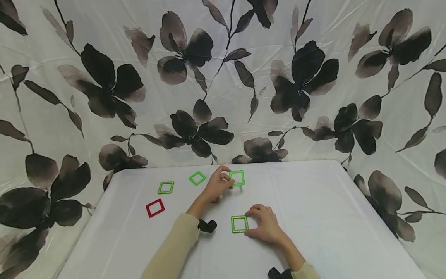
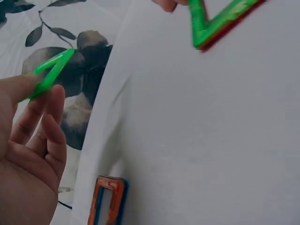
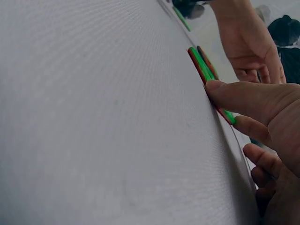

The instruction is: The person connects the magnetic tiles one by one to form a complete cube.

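My left hand (image 1: 216, 185) pinches a green square frame (image 1: 237, 171) between thumb and fingers. In the left wrist view, this green frame (image 2: 57, 68) is held up off the table. Nearer the front, my right hand (image 1: 266, 224) grips a second green square frame (image 1: 232, 224) by its right side, thumb at the near corner. A red layer shows under that frame (image 3: 200, 63) in the right wrist view. Beneath my left wrist lies an orange frame (image 1: 216, 200), mostly hidden from the head camera. Its edge looks blue in the left wrist view.
Left of my left hand, two green frames, one turned like a diamond (image 1: 191, 178) and one squarer (image 1: 165, 192), lie on the white table (image 1: 331, 217). A red frame (image 1: 148, 211) lies closer to me. A flowered cloth (image 1: 244, 97) hangs behind the table's far edge.
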Demonstrator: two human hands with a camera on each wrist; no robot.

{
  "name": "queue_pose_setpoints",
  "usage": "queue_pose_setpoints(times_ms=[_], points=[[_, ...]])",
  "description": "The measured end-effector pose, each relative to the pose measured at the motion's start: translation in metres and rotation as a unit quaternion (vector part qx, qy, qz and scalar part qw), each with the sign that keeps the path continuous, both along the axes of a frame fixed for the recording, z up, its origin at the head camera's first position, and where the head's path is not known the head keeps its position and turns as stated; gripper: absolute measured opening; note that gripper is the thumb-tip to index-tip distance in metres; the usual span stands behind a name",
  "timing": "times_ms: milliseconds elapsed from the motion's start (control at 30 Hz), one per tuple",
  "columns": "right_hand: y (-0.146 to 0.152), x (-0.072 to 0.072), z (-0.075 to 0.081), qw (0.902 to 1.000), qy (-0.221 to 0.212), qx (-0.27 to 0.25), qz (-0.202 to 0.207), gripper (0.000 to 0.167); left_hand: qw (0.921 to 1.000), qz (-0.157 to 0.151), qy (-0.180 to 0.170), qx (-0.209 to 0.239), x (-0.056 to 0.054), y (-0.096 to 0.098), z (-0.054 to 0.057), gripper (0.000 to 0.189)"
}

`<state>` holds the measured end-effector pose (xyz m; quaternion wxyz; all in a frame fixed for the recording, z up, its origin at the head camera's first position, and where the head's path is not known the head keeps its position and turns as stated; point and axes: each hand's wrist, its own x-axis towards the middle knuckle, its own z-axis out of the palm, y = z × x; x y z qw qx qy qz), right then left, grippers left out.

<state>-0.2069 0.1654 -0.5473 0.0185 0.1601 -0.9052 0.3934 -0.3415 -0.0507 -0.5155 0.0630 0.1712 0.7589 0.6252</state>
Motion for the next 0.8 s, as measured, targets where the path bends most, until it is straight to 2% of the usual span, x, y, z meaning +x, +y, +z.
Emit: queue_pose_setpoints(times_ms=[133, 267, 467, 533, 667, 800], points=[[0.0, 0.001, -0.002, 1.0, 0.004, -0.002, -0.009, 0.047, 0.9996, 0.017, 0.023, -0.005, 0.011, -0.003, -0.005, 0.02], [0.0, 0.0, -0.003, 1.0, 0.002, -0.006, -0.007, 0.047, 0.9984, 0.032, 0.042, -0.021, 0.021, -0.009, -0.01, 0.018], [-0.001, 0.003, -0.007, 0.9999, -0.002, -0.015, -0.005, 0.048, 0.9981, 0.043, 0.031, -0.032, 0.039, -0.015, -0.007, 0.013], [-0.002, 0.004, -0.008, 0.9998, -0.003, -0.018, -0.004, 0.048, 0.9975, 0.046, 0.036, -0.039, 0.046, -0.016, -0.007, 0.01], [-0.002, 0.005, -0.007, 0.9998, -0.002, -0.022, -0.004, 0.048, 0.9944, 0.068, 0.069, -0.042, 0.056, -0.016, -0.008, 0.009], [-0.001, 0.002, -0.004, 0.9998, 0.0, -0.02, -0.003, 0.048, 0.9942, 0.083, 0.062, -0.028, 0.066, -0.014, -0.006, 0.009]])
